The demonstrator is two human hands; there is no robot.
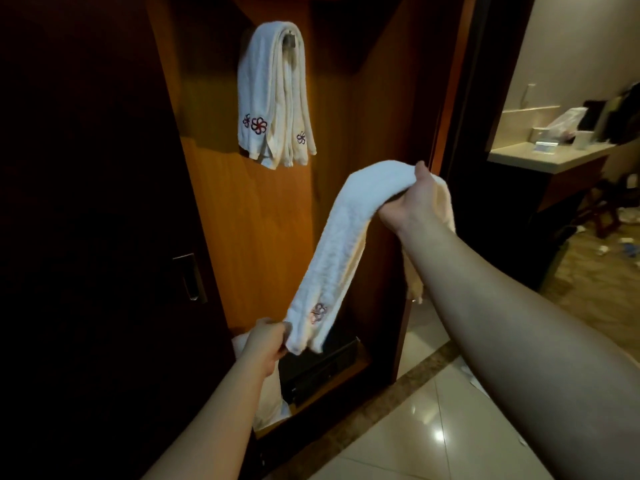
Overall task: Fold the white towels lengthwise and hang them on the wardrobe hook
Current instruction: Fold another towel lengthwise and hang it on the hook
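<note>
— What's the person got in their hands?

— A white towel (346, 244), folded into a long narrow strip and stretched on a slant in front of the open wardrobe (242, 220). The right hand (412, 206) holds the upper end, fingers curled under the cloth and thumb over the top, so they're clamped on it. The far tail of that end drops behind the forearm.

— And the other hand?

— The left hand (268, 342) is lower down, fingers pinched on the bottom corner of the same towel, just beside a small red flower embroidered there (318, 312).

— Anything on the hook?

— Yes, folded white towels (273, 95) already hang over the metal hook (290, 41) on the wardrobe's back panel, up and left of the held one and well apart from it. They carry the same red flower marks near their lower ends.

— What else is there?

— More white cloth (268, 400) sits low in the wardrobe behind the left wrist, next to a dark box (318, 368) on the bottom shelf. Off to the right, a pale desk (540, 159) carries a cup and some blurred bits I can't make out.
</note>
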